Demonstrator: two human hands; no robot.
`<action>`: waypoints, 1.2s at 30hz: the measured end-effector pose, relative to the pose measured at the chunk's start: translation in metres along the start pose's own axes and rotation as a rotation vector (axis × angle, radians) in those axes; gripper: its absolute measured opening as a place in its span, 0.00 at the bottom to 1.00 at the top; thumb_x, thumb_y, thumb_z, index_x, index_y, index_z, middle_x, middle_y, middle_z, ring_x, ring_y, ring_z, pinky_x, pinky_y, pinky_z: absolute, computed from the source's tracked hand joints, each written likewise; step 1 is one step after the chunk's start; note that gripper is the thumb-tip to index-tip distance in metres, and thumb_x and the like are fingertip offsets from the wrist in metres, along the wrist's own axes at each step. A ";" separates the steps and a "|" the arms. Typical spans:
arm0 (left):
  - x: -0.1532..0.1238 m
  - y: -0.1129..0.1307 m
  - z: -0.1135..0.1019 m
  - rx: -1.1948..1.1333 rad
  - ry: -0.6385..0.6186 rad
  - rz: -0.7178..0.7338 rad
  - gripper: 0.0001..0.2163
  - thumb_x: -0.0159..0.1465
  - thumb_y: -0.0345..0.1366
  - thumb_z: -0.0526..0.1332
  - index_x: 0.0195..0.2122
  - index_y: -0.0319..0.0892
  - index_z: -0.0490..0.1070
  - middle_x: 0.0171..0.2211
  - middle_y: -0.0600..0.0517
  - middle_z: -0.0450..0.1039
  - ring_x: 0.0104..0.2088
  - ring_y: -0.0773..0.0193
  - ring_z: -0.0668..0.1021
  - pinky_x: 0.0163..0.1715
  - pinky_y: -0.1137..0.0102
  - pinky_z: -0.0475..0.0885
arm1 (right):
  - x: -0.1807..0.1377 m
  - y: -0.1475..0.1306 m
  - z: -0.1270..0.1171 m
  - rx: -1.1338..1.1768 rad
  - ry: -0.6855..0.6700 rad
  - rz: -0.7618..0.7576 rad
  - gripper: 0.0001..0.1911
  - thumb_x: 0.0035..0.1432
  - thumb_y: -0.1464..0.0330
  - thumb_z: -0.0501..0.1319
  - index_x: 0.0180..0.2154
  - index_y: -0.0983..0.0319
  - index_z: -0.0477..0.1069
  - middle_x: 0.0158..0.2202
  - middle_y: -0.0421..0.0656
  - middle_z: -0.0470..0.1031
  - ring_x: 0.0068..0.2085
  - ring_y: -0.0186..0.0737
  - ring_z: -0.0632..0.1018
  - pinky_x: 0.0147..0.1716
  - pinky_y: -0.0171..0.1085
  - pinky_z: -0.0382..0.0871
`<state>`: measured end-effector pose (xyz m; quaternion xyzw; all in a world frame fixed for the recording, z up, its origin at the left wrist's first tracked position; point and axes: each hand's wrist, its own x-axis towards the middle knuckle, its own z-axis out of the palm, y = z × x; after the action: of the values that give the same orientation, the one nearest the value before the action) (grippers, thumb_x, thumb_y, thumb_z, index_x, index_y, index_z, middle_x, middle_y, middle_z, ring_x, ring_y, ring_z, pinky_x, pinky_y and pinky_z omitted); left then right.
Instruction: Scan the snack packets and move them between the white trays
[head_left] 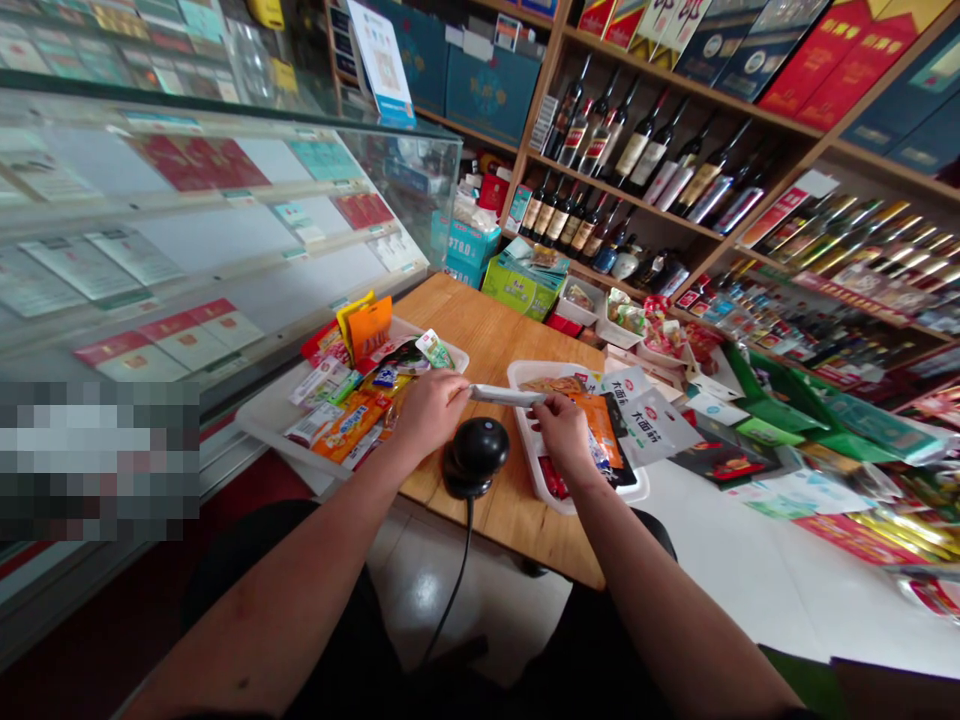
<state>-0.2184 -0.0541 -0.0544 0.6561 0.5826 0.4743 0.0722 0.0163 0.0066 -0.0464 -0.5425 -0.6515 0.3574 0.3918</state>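
Observation:
Between my two hands stretches a flat, whitish packet (506, 396), seen nearly edge-on, so its print is hidden. My left hand (435, 405) pinches its left end and my right hand (561, 428) its right end. Just below the packet, a black round-headed scanner (481, 450) with a cable stands on the wooden table (465, 310). To the left, a white tray (259, 418) holds packaged snacks, among them an orange packet (351, 425). Under my right hand, another white tray (525, 372) holds snack packets, with grey-white packets (654, 418) leaning over its right edge.
A glass display counter (225, 240) with flat boxes runs along the left. Behind the table are a bright green carton (521, 285) and shelves of bottles (637, 150). Green bins (780, 390) and stacked goods line the right. A pixelated patch hides the lower left.

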 end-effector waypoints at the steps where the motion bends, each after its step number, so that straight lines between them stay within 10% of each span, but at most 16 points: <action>1: -0.001 0.003 -0.001 0.003 0.033 0.015 0.10 0.69 0.36 0.58 0.39 0.43 0.80 0.41 0.45 0.79 0.46 0.55 0.78 0.51 0.62 0.69 | -0.004 -0.004 -0.004 -0.054 0.028 -0.043 0.12 0.58 0.60 0.62 0.35 0.61 0.78 0.31 0.42 0.80 0.30 0.39 0.78 0.30 0.36 0.71; 7: -0.015 0.040 -0.001 0.044 0.109 0.093 0.12 0.70 0.36 0.57 0.45 0.43 0.80 0.39 0.45 0.77 0.45 0.54 0.76 0.51 0.60 0.68 | -0.050 -0.020 -0.037 -0.284 0.142 -0.171 0.10 0.59 0.60 0.64 0.36 0.59 0.78 0.31 0.43 0.78 0.33 0.42 0.76 0.36 0.39 0.69; 19: -0.067 0.119 0.036 -0.060 -0.211 0.160 0.13 0.70 0.33 0.55 0.49 0.46 0.78 0.42 0.45 0.82 0.44 0.54 0.81 0.49 0.59 0.72 | -0.174 0.033 -0.090 -0.242 0.060 -0.114 0.07 0.62 0.62 0.60 0.33 0.55 0.75 0.31 0.42 0.76 0.34 0.46 0.76 0.34 0.41 0.69; 30: -0.064 0.164 0.035 -0.250 -0.384 -0.062 0.21 0.66 0.38 0.62 0.60 0.44 0.72 0.51 0.43 0.79 0.46 0.56 0.82 0.44 0.63 0.78 | -0.135 0.046 -0.093 -0.147 0.105 0.020 0.14 0.60 0.60 0.62 0.46 0.58 0.77 0.31 0.42 0.79 0.32 0.45 0.79 0.33 0.39 0.68; 36: -0.116 0.148 -0.015 -0.092 -0.481 -0.167 0.13 0.68 0.41 0.59 0.50 0.49 0.78 0.45 0.48 0.81 0.43 0.56 0.82 0.43 0.62 0.78 | -0.155 0.058 -0.087 -0.082 0.069 -0.027 0.12 0.64 0.60 0.58 0.42 0.59 0.76 0.35 0.45 0.81 0.37 0.46 0.80 0.39 0.41 0.70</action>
<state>-0.1109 -0.2033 -0.0132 0.6957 0.5784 0.3232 0.2774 0.1355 -0.1337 -0.0792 -0.5613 -0.6591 0.3062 0.3960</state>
